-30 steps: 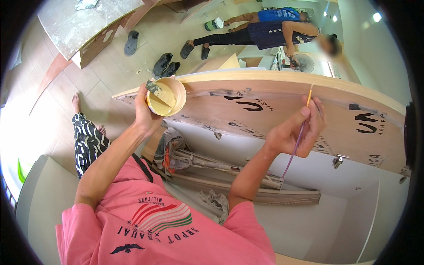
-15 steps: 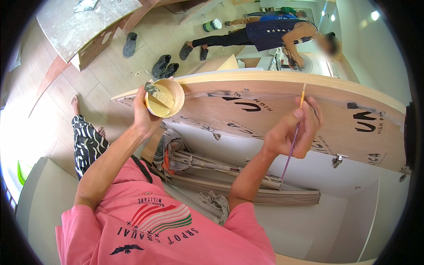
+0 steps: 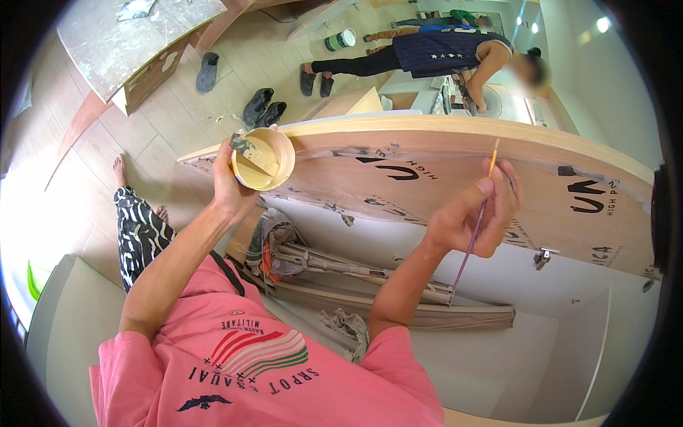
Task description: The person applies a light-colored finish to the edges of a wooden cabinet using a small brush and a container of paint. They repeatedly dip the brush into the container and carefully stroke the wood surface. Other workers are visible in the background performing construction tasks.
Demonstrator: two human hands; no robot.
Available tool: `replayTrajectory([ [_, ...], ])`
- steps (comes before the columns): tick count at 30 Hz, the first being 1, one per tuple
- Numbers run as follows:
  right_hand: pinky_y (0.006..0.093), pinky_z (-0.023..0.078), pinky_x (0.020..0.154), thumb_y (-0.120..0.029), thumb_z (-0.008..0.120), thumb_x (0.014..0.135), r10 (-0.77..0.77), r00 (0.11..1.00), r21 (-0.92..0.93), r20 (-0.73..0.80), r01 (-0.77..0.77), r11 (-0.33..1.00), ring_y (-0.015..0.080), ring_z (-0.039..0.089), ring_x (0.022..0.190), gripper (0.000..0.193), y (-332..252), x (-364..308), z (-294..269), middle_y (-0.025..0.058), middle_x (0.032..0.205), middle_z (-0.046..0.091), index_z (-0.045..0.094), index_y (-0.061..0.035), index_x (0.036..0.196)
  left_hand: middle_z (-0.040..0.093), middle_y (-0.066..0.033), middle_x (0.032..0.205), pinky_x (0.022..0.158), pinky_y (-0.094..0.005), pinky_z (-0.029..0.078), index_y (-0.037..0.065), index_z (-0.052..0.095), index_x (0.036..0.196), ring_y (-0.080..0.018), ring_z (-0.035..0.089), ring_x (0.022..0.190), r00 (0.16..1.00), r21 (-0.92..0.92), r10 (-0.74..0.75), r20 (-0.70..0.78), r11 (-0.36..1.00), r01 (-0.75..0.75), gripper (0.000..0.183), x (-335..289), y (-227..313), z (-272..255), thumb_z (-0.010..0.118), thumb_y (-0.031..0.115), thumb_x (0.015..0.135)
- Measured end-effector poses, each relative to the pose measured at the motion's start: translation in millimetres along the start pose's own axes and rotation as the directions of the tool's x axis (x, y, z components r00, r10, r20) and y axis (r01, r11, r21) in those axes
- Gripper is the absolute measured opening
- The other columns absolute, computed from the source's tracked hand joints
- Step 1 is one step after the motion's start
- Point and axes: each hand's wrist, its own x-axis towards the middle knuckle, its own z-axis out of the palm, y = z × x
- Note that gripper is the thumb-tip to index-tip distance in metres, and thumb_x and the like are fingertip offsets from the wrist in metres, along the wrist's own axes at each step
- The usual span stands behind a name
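My left hand (image 3: 233, 186) is closed around a small round tub (image 3: 286, 165) with pale yellow paint-like stuff inside. A flat scraper (image 3: 255, 154) smeared with the same stuff leans in the tub, its dark end near my thumb. In a pinch, my right hand (image 3: 475, 213) holds a thin paintbrush (image 3: 470, 249) with a purple handle. The brush's pale tip points up at the edge of a wooden door panel (image 3: 441, 181); whether it touches cannot be made out. Film strips and black print cover the panel's face, and a metal hinge (image 3: 546, 258) sits along its lower side.
Below the panel is a white cabinet interior (image 3: 569, 334) holding folded metal poles and a crumpled cloth (image 3: 345, 333). Another person in a dark sleeveless top (image 3: 445, 53) works beyond the panel. Dark clogs (image 3: 262, 110) and a bucket (image 3: 340, 40) stand on the tiled floor. A stained table (image 3: 135, 43) is at upper left.
My right hand and the brush have shifted slightly right and down along the panel edge. The tub has moved a little left. The other person's arm and feet have shifted.
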Motion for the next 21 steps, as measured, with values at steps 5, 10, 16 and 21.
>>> replayTrajectory([
  [5, 0.042, 0.052, 0.084, 0.005, 0.06, 0.086, 0.027, 0.999, -0.021, -0.022, -0.027, 0.999, 0.0336, 0.067, 0.091, 0.014, 2.9, 2.8, 1.7, 0.0173, 0.089, 0.072, 0.067, 0.0086, 0.098, 0.048, -0.011, 0.149, 0.105, -0.0388, 0.047, 0.013, 0.052, 0.135, -0.0242, 0.054, 0.128, 1.0, 0.014, 0.015, 0.0, 1.0, -0.015, 0.053, -1.4, 0.3, 1.0, 0.036, 0.05, 0.101],
  [10, 0.0412, 0.053, 0.084, 0.007, 0.059, 0.086, -0.101, 0.984, -0.073, 0.144, 0.112, 0.991, 0.0346, 0.067, 0.091, 0.014, 1.5, 8.6, -6.2, 0.0182, 0.091, 0.072, 0.067, 0.0093, 0.098, 0.048, -0.011, 0.149, 0.105, -0.039, 0.046, 0.012, 0.052, 0.135, -0.0243, 0.054, 0.128, 1.0, -0.015, 0.007, 0.012, 1.0, -0.007, 0.053, 2.2, -0.4, -3.6, 0.037, 0.049, 0.101],
  [16, 0.0401, 0.052, 0.085, 0.006, 0.06, 0.085, 0.007, 1.0, -0.047, 0.026, -0.005, 0.999, 0.0329, 0.068, 0.093, 0.015, 1.6, 5.1, -2.9, 0.0164, 0.09, 0.073, 0.068, 0.0073, 0.098, 0.047, -0.0113, 0.15, 0.106, -0.0388, 0.046, 0.009, 0.05, 0.137, -0.024, 0.054, 0.129, 1.0, 0.006, 0.021, 0.008, 1.0, -0.021, 0.056, -1.7, 0.1, 2.2, 0.037, 0.049, 0.1],
  [21, 0.0398, 0.052, 0.086, 0.007, 0.059, 0.085, -0.136, 0.959, -0.123, 0.25, 0.171, 0.977, 0.0325, 0.069, 0.092, 0.015, -1.5, 13.3, -9.7, 0.0165, 0.087, 0.073, 0.067, 0.0071, 0.098, 0.047, -0.0113, 0.151, 0.106, -0.0391, 0.046, 0.011, 0.051, 0.137, -0.0244, 0.053, 0.129, 1.0, -0.001, 0.015, 0.008, 1.0, -0.015, 0.055, -1.4, 0.3, -1.1, 0.037, 0.05, 0.1],
])
